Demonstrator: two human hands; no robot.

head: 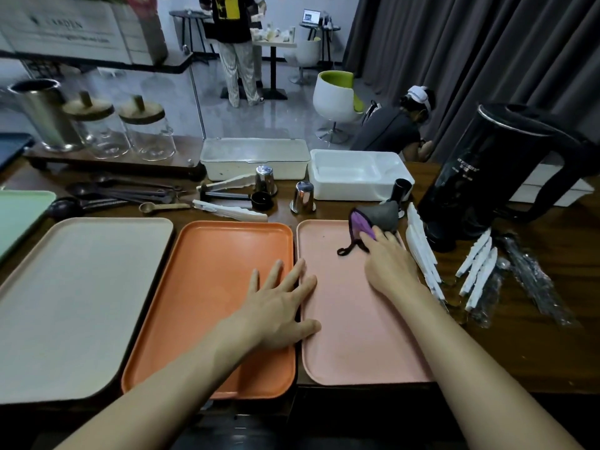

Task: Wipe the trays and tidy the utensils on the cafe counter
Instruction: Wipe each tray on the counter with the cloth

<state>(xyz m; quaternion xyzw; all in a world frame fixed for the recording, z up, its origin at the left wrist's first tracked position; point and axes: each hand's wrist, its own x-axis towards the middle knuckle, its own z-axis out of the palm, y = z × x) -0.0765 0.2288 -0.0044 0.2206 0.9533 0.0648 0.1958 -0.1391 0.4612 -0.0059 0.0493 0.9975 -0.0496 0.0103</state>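
Three trays lie side by side on the counter: a beige tray (74, 303), an orange tray (207, 287) and a pink tray (344, 336). My left hand (279, 306) lies flat with spread fingers across the seam between the orange and pink trays. My right hand (389, 261) presses a grey and purple cloth (373, 220) onto the far right corner of the pink tray. Dark spoons (107, 196), a wooden spoon (162, 207) and white wrapped utensils (230, 211) lie behind the trays.
A green tray (19, 212) pokes in at the left edge. Two steel cups (303, 196) and white bins (354, 173) stand behind the trays. A black kettle (493, 177) stands at right, with wrapped cutlery (477, 271) beside it. Glass jars (123, 131) sit at back left.
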